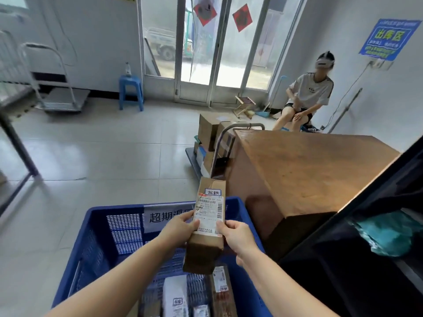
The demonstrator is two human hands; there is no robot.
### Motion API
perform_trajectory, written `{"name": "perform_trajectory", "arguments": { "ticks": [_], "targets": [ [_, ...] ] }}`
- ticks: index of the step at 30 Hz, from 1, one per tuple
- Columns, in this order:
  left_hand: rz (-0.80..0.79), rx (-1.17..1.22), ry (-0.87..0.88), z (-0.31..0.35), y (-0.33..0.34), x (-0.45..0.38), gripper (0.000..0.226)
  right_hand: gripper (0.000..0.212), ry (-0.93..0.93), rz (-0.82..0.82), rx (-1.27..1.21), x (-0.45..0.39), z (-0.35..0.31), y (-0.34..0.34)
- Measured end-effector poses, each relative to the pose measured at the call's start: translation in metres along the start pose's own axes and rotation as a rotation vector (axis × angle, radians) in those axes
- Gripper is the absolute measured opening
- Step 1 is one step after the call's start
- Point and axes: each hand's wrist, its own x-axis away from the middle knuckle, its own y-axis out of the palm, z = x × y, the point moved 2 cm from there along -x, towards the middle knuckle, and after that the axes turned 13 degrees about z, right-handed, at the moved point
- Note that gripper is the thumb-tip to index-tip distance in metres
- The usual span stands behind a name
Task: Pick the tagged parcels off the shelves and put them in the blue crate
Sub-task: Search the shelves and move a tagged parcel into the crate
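**Tagged carton held over crate, not yet released**

Status. Both hands hold one long brown carton (207,221) above the blue crate (100,243). The left hand (180,225) pinches its left edge at the shipping label; the right hand (231,234) grips the right edge. The hands sit on opposite sides, both clamped on the carton. Its far end tilts up and away, and the handwritten tag (212,192) faces the camera.

Risks, as judged:
- The carton is long and held only around its middle; a release from this height could drop it end-first onto the parcels below and dent them.
- Its far end overhangs the crate's far wall. Let go at this tilt, it may catch the rim and tip out onto the floor.
- The wooden counter (304,170) stands just right of the crate; a swing to that side could strike it.

Count:
- Hands: two.
- Carton in hand: one.
- Crate: one, with a printed sign (167,216) on its far wall.
- Parcels inside the crate: at least three in view at the near edge, a white one (175,294), a small one (201,311) and a dark one (222,291); others may be hidden.
- Seated person, far right (306,94): one.
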Motion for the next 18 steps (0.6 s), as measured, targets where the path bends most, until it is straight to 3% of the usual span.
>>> {"name": "perform_trajectory", "arguments": {
  "ticks": [18],
  "targets": [
    [0.285, 0.188, -0.196, -0.092, -0.049, -0.104, 0.049, 0.01, 0.007, -0.296, 0.212, -0.092, 0.044, 0.135]
  ]
}}
